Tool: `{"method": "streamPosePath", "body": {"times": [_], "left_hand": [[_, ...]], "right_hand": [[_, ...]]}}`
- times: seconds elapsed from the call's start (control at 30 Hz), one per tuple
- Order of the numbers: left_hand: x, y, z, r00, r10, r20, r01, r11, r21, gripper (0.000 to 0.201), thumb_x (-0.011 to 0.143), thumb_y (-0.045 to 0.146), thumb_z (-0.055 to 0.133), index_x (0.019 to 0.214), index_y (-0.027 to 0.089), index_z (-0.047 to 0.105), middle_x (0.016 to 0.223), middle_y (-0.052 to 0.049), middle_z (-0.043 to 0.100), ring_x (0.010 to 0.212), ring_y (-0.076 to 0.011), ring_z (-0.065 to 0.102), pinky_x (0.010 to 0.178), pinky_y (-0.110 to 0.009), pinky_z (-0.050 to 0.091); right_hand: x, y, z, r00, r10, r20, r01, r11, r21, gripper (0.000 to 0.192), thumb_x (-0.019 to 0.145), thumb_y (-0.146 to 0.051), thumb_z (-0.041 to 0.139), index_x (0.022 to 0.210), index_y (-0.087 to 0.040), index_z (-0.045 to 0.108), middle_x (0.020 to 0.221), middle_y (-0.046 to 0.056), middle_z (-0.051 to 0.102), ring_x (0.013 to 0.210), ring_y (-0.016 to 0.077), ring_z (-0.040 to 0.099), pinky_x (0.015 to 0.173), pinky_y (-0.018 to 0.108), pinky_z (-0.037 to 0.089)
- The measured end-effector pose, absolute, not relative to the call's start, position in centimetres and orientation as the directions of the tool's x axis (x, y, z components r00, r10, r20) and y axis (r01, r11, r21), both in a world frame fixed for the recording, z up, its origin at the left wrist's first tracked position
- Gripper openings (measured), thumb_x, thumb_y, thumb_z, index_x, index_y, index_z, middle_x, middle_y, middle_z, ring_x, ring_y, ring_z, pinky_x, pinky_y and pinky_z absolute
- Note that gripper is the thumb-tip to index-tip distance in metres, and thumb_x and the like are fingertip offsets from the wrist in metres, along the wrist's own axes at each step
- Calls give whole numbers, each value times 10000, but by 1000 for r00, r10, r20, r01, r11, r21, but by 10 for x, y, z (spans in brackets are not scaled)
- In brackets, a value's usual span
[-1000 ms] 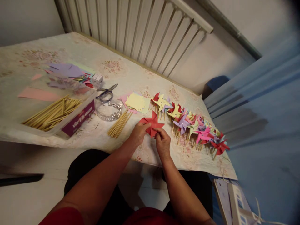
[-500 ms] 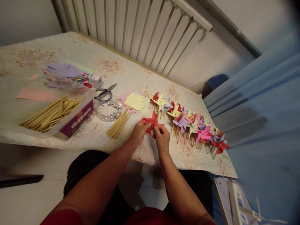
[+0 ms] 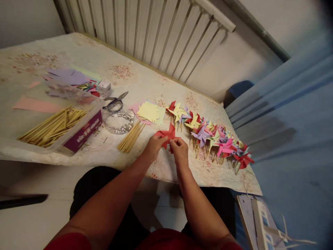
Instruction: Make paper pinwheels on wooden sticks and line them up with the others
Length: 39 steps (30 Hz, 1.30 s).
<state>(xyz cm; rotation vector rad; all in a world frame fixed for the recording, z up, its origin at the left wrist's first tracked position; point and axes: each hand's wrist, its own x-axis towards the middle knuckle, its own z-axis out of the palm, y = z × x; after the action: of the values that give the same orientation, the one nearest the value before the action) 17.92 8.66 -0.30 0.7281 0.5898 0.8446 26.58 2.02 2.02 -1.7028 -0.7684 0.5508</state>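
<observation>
I see both hands meeting over the near edge of the table, each pinched on the same red paper pinwheel. My left hand grips its left side between thumb and fingertips, and my right hand closes on its lower right part, the fingers curled in tight against the paper. The pinwheel sits just above the cloth, between a loose bundle of wooden sticks on my left and a long row of finished pinwheels in red, yellow, purple and pink running off to my right. Just beyond it lies a small stack of yellow paper squares. Farther left I see a clear round dish with scissors beside it, then a plastic box of more sticks, and cut paper pieces behind the box. A slatted rail stands along the far edge.
</observation>
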Motion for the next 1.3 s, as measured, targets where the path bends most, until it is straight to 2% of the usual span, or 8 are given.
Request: {"method": "streamPosePath", "body": {"times": [0.37, 0.67, 1.07, 1.3], "left_hand": [[178, 87, -1, 546, 817, -188, -404, 453, 795, 197, 613, 310, 711, 613, 140, 610, 577, 6, 566, 546, -104, 474, 550, -242, 351], [178, 86, 2, 541, 823, -173, -392, 428, 814, 183, 625, 302, 687, 604, 148, 590, 590, 12, 555, 548, -97, 462, 549, -239, 346], [180, 87, -4, 534, 831, -157, -373, 398, 838, 200, 641, 313, 692, 586, 150, 589, 548, 19, 522, 533, -98, 449, 535, -239, 329], [181, 88, -4, 559, 813, -166, -373, 425, 825, 190, 614, 304, 715, 669, 136, 645, 599, 3, 571, 548, -107, 481, 535, -246, 341]], "right_hand": [[268, 20, 22, 641, 767, -19, 190, -182, -965, 195, 687, -375, 665, 650, -218, 556, 486, -74, 513, 420, 106, 463, 428, 232, 341], [265, 20, 24, 653, 757, -9, 199, -183, -963, 243, 749, -411, 630, 630, -209, 570, 466, -64, 510, 433, 103, 450, 447, 229, 333], [266, 22, 22, 684, 729, -9, 219, -217, -951, 288, 727, -411, 654, 562, -217, 520, 447, -70, 490, 418, 98, 431, 464, 233, 328], [270, 22, 21, 694, 720, 5, 251, -235, -939, 275, 724, -409, 642, 561, -218, 532, 448, -65, 499, 426, 102, 431, 477, 238, 333]]}}
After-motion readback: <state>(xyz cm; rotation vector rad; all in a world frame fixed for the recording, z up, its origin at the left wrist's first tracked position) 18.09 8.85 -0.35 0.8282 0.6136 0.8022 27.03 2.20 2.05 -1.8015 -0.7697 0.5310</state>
